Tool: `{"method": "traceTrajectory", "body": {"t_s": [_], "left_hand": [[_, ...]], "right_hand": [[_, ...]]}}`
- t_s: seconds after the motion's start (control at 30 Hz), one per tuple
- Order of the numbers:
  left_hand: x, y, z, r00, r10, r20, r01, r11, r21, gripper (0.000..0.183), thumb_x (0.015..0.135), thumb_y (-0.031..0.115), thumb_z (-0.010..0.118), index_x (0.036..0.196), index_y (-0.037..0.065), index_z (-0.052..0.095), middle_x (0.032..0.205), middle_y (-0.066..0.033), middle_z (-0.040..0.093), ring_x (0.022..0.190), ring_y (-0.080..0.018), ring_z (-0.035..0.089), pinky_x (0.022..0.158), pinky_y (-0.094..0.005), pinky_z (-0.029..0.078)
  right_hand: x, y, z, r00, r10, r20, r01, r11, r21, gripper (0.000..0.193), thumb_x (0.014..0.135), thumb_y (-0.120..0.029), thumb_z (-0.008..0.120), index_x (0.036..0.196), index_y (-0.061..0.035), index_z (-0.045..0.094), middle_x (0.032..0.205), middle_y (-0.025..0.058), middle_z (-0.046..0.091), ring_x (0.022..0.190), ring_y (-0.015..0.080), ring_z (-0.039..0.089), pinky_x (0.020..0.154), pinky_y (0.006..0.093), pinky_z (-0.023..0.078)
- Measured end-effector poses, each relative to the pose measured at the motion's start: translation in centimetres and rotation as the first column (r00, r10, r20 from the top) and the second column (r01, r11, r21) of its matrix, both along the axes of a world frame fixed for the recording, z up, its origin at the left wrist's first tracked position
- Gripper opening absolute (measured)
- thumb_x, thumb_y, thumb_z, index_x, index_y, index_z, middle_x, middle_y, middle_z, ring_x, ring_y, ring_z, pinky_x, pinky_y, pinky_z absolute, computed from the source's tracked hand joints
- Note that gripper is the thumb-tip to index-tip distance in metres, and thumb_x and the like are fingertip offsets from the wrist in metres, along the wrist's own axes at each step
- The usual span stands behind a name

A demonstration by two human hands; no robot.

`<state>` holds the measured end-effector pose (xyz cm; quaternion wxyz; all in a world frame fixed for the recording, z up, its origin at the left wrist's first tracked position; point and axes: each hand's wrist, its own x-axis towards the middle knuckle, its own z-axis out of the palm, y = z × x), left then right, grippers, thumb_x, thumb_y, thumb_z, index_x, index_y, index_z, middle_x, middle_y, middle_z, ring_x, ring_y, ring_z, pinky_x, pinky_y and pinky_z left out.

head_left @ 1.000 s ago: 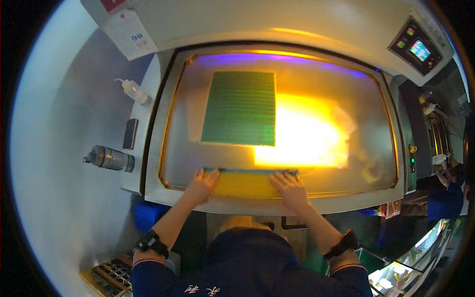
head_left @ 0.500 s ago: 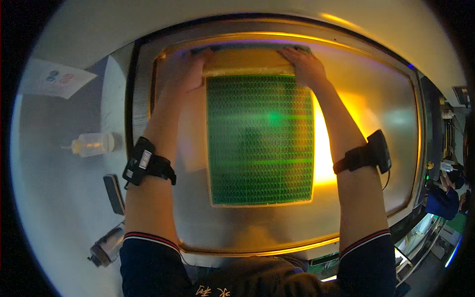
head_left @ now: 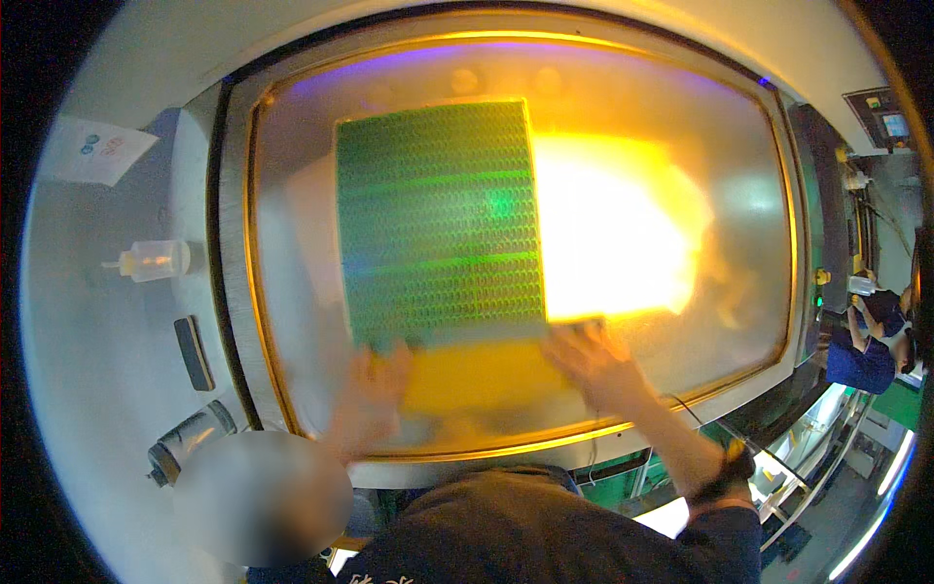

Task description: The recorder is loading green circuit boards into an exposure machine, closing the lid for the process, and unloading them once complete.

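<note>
A green panel with rows of fine pattern, like a circuit board (head_left: 438,224), lies flat on a shiny framed worktop (head_left: 311,389). At its near edge is a wide yellow bar (head_left: 477,380) with a greyish far edge. My left hand (head_left: 375,389) is closed on the bar's left end, its fingers smeared by motion. Gripping the right end, my right hand (head_left: 593,365) has its fingertips over the greyish edge, by the panel's near right corner. A blurred round patch covers most of my left forearm.
Bright yellow light (head_left: 623,234) glares right of the panel. On the left side shelf are a squeeze bottle (head_left: 156,261), a dark flat block (head_left: 194,353), a second bottle (head_left: 195,438) and a paper sheet (head_left: 107,151). A co-worker (head_left: 866,350) is at the far right.
Both hands and the yellow bar have come from the panel's far edge to its near edge. The whole scene has shifted left and up in view.
</note>
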<state>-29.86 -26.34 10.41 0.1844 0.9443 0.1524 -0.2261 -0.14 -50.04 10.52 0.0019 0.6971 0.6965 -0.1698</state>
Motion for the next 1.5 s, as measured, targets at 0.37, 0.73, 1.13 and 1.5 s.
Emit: {"method": "traceTrajectory", "body": {"t_s": [0.37, 0.73, 1.13, 1.5], "left_hand": [[15.0, 8.8, -2.2, 0.968, 0.2, 0.151, -0.224, 0.96, 0.169, 0.081, 0.076, -0.007, 0.058, 0.149, 0.012, 0.03, 0.142, -0.0211, 0.046, 0.138, -0.0467, 0.029, 0.115, -0.0572, 0.022], [32.6, 27.0, -2.9, 0.927, 0.195, 0.322, -0.256, 0.953, 0.162, 0.068, 0.081, -0.005, 0.056, 0.142, 0.02, 0.044, 0.133, -0.0235, 0.052, 0.12, -0.0434, 0.053, 0.102, -0.0508, 0.045], [0.3, -9.8, 2.3, 0.992, 0.072, -0.106, -0.071, 0.997, 0.014, 0.086, 0.069, 0.01, 0.067, 0.148, 0.009, 0.034, 0.151, -0.0172, 0.036, 0.138, -0.0469, 0.03, 0.113, -0.0587, 0.023], [-5.5, -28.7, 8.4, 0.97, 0.224, 0.097, -0.2, 0.957, -0.212, 0.058, 0.071, -0.006, 0.061, 0.127, 0.01, 0.06, 0.13, -0.0155, 0.059, 0.116, -0.0338, 0.057, 0.1, -0.0404, 0.045]], "right_hand": [[12.2, 10.1, -4.4, 0.958, -0.172, 0.228, 0.12, 0.967, 0.224, 0.058, 0.083, -0.006, 0.053, 0.139, -0.0205, 0.048, 0.144, 0.006, 0.046, 0.129, 0.03, 0.043, 0.111, 0.0532, 0.029], [30.0, 29.3, -8.5, 0.908, -0.306, 0.287, 0.148, 0.874, 0.463, 0.062, 0.085, -0.007, 0.052, 0.141, -0.0307, 0.046, 0.14, 0.0031, 0.051, 0.12, 0.0285, 0.054, 0.103, 0.0434, 0.045], [-2.1, -10.5, 1.3, 1.0, -0.024, 0.003, 0.024, 0.995, -0.1, 0.074, 0.076, -0.019, 0.069, 0.145, -0.03, 0.041, 0.147, 0.0047, 0.044, 0.127, 0.0352, 0.048, 0.105, 0.0563, 0.038], [-4.9, -25.4, 4.6, 0.976, -0.043, -0.213, 0.039, 0.999, -0.021, 0.058, 0.076, -0.024, 0.069, 0.133, -0.0271, 0.055, 0.135, -0.001, 0.056, 0.12, 0.0259, 0.056, 0.097, 0.0462, 0.046]]}}
